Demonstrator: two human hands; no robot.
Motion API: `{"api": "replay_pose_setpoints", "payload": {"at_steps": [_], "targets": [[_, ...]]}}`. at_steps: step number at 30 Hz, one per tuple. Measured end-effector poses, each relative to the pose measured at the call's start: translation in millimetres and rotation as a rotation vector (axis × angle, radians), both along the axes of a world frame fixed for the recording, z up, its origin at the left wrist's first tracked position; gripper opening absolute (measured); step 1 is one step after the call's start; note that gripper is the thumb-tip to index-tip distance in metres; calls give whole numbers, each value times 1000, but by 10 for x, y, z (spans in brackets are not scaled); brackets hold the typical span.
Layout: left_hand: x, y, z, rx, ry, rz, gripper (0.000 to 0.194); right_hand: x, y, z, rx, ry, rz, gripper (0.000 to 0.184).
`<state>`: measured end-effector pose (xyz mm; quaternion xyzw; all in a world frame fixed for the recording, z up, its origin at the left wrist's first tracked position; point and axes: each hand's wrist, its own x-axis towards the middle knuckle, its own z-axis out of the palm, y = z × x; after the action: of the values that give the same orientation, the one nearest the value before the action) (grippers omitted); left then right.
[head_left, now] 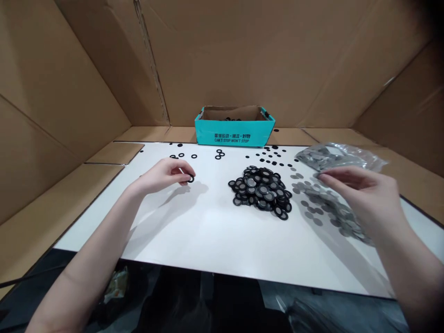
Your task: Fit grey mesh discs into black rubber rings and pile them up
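Observation:
A black ring is pinched between the thumb and fingers of my left hand, above the left part of the white table. My right hand pinches a thin grey disc at its fingertips. Below and beside that hand spreads a pile of loose grey discs, partly hidden by it. Between my hands lies a heap of black rings with grey centres. Several loose black rings lie beyond my left hand.
A turquoise box with dark pieces inside stands at the back. Small black discs are scattered before it. A clear plastic bag with grey discs lies at the right. Cardboard walls surround the white table.

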<state>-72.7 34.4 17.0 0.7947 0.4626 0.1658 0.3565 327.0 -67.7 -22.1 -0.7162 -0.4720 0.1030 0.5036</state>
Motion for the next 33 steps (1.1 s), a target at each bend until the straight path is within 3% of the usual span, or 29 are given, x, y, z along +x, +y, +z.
{"api": "replay_pose_setpoints", "payload": {"at_steps": [3, 8, 12, 18, 25, 33], "targets": [[180, -68, 49, -11, -225, -102, 22, -357, 23, 102, 219, 151, 136, 15], [458, -151, -14, -64, -545, -267, 21, -1021, 42, 237, 255, 68, 525, 5], [562, -176, -155, -164, -701, -313, 28, -1309, 69, 227, 273, -17, 681, 8], [623, -192, -277, -220, -785, -358, 30, -1354, 147, 142, 378, -182, 689, 15], [691, -265, -318, -117, -775, -311, 26, -1383, 176, 27, 431, -177, 659, 21], [712, -301, -313, 30, -750, -277, 18, -1366, 113, -142, 291, 23, 656, 20]]}}
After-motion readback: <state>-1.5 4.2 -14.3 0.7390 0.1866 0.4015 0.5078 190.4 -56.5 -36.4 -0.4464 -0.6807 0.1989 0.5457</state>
